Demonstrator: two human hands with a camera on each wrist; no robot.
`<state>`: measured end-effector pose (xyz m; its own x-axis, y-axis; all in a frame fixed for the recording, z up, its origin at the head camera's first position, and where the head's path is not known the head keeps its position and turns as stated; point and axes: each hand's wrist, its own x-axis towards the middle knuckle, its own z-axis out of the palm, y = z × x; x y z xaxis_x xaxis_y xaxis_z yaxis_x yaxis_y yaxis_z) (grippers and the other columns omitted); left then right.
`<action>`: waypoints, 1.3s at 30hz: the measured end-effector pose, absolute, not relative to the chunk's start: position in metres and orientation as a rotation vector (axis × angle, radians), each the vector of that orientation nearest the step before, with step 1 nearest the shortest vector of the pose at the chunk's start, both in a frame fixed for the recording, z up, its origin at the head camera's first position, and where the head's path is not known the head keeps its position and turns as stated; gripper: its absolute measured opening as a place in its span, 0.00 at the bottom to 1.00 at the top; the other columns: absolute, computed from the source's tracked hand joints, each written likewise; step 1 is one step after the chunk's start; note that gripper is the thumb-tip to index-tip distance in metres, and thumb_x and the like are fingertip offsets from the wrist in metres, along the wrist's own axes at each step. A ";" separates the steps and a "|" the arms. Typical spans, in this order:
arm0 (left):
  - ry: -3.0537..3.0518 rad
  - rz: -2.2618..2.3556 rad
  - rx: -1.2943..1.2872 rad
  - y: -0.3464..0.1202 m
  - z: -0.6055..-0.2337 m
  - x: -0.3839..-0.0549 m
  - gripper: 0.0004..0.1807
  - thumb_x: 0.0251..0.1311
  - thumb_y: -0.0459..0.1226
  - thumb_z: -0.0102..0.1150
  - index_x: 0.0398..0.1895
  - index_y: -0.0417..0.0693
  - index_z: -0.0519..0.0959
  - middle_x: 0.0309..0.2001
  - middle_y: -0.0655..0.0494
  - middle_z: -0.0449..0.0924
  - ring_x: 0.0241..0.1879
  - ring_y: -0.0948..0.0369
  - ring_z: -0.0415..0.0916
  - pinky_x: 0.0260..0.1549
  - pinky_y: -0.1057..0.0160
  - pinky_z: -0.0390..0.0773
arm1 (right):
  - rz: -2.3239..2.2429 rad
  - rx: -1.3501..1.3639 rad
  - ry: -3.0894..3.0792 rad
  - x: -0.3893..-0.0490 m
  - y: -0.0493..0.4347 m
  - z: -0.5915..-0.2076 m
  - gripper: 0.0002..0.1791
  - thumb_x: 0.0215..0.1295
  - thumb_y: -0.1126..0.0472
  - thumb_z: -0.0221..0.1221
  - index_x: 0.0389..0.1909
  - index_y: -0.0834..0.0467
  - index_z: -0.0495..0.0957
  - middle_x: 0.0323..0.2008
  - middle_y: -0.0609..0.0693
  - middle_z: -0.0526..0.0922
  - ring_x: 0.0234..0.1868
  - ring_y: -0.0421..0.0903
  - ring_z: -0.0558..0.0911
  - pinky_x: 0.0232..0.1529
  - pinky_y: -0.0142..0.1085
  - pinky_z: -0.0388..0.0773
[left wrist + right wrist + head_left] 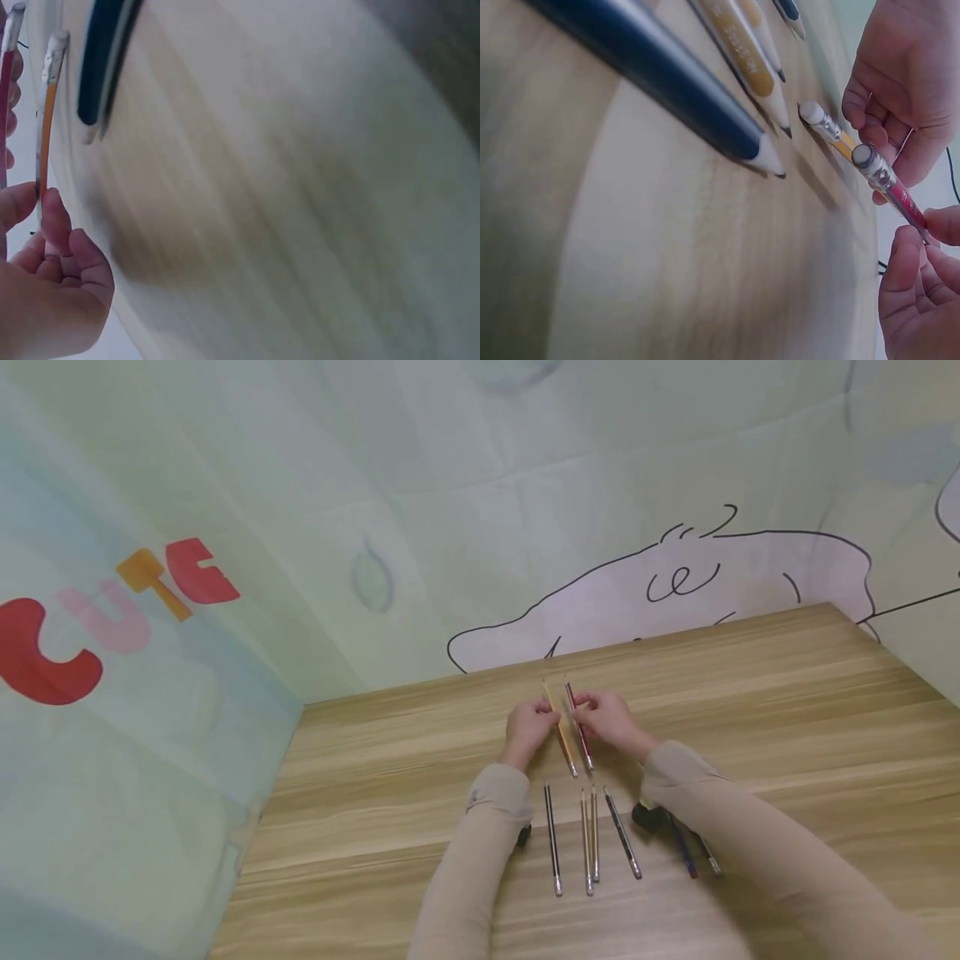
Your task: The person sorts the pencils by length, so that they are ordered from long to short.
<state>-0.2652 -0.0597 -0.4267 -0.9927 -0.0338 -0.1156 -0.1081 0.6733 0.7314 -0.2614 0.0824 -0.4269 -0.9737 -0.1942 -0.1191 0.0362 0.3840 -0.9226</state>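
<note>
My left hand (pixel 531 727) pinches a yellow-orange pencil (pixel 564 739) between thumb and fingers, its white eraser end toward me. Beside it, my right hand (pixel 609 718) pinches a dark red pencil (pixel 581 735), held nearly parallel and a small gap apart. In the left wrist view the orange pencil (pixel 48 127) runs up from the left fingertips, with the red pencil (pixel 7 82) at the frame's edge. The right wrist view shows the red pencil's eraser (pixel 864 156) close up, and the yellow pencil's eraser (pixel 811 112) just behind.
Nearer me on the wooden table (pixel 375 793) lie a black pencil (pixel 552 843), two gold pencils (pixel 587 852), a dark pencil (pixel 624 835) and, partly under the right sleeve, a blue pencil (pixel 682 847) beside another dark one (pixel 708 856). A printed curtain (pixel 420 527) hangs behind.
</note>
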 end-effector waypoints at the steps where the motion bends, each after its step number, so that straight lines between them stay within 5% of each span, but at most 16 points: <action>1: 2.796 1.211 -0.113 -0.059 -0.427 -0.266 0.09 0.51 0.40 0.57 0.30 0.44 0.79 0.30 0.54 0.79 0.28 0.62 0.70 0.25 0.71 0.66 | -1.629 -0.145 2.435 -0.262 0.082 -0.428 0.18 0.57 0.66 0.54 0.49 0.68 0.69 0.16 0.49 0.73 0.14 0.40 0.69 0.15 0.28 0.66; 24: 2.822 1.014 -0.131 -0.051 -0.433 -0.271 0.10 0.50 0.43 0.57 0.34 0.50 0.78 0.32 0.57 0.79 0.26 0.63 0.70 0.23 0.69 0.65 | -1.501 0.036 2.457 -0.276 0.077 -0.442 0.15 0.56 0.67 0.54 0.45 0.67 0.72 0.29 0.58 0.80 0.18 0.39 0.72 0.20 0.27 0.71; 39: 2.881 0.908 -0.214 -0.047 -0.433 -0.269 0.13 0.50 0.44 0.57 0.38 0.51 0.78 0.39 0.55 0.80 0.28 0.61 0.72 0.24 0.67 0.66 | -1.402 -0.018 2.555 -0.275 0.074 -0.441 0.13 0.55 0.67 0.55 0.42 0.67 0.74 0.28 0.57 0.80 0.15 0.38 0.70 0.18 0.27 0.69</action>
